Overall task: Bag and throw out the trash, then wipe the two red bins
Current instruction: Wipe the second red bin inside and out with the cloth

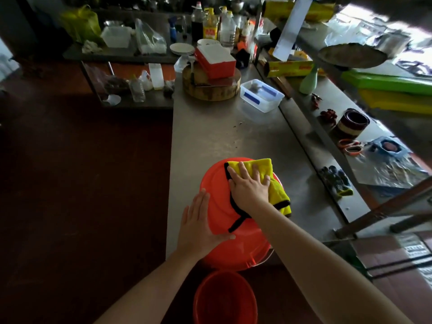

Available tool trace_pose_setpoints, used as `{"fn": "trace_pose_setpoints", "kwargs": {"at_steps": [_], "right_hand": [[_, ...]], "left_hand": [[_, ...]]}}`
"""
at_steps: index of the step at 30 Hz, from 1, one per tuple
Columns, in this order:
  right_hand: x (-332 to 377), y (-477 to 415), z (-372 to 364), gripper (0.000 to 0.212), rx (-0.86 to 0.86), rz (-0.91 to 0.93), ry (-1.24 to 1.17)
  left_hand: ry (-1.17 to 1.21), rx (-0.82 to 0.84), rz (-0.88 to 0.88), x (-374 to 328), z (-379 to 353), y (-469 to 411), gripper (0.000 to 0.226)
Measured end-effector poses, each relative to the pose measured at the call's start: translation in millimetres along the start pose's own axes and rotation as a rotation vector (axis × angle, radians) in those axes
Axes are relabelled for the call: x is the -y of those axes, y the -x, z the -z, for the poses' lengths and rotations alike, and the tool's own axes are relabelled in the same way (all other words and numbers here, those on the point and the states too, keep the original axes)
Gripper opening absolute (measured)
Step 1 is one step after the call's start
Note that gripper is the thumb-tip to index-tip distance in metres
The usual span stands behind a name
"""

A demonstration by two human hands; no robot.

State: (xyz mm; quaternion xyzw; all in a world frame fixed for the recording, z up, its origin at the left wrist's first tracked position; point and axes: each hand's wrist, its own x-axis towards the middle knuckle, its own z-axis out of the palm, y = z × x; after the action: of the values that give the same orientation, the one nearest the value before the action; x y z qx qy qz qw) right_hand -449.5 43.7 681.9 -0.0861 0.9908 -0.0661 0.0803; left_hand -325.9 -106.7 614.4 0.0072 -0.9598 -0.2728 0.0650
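Note:
A red bin (217, 183) lies upside down on the steel counter (210, 132), its bottom facing up. My right hand (249, 185) presses a yellow cloth with black trim (268, 169) flat on the bin's bottom, fingers spread. My left hand (201, 223) rests flat on the bin's near left side, fingers straight, thumb out to the right. A second red bin (225, 298) stands upright on the floor below the counter's near edge, its mouth open towards me.
Further along the counter stand a clear plastic box with blue clips (261, 95) and a round wooden block (210, 86) bearing a red-and-white box. A low ledge on the right holds scissors (350, 147), gloves and a tin. Dark floor lies to the left.

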Motion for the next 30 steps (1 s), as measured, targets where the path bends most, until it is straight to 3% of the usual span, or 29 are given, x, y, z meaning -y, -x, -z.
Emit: {"fn": "trace_pose_setpoints", "kwargs": {"at_steps": [5, 20, 30], "right_hand": [[0, -13, 7, 0.053, 0.012, -0.01, 0.008], [-17, 104, -9, 0.055, 0.009, 0.057, 0.031], [-16, 15, 3, 0.053, -0.032, 0.0, -0.018]], "left_hand": [[0.004, 0.012, -0.003, -3, 2, -1, 0.141], [-0.023, -0.033, -0.027, 0, -4, 5, 0.134], [0.015, -0.013, -0.008, -1, -2, -1, 0.139]]}}
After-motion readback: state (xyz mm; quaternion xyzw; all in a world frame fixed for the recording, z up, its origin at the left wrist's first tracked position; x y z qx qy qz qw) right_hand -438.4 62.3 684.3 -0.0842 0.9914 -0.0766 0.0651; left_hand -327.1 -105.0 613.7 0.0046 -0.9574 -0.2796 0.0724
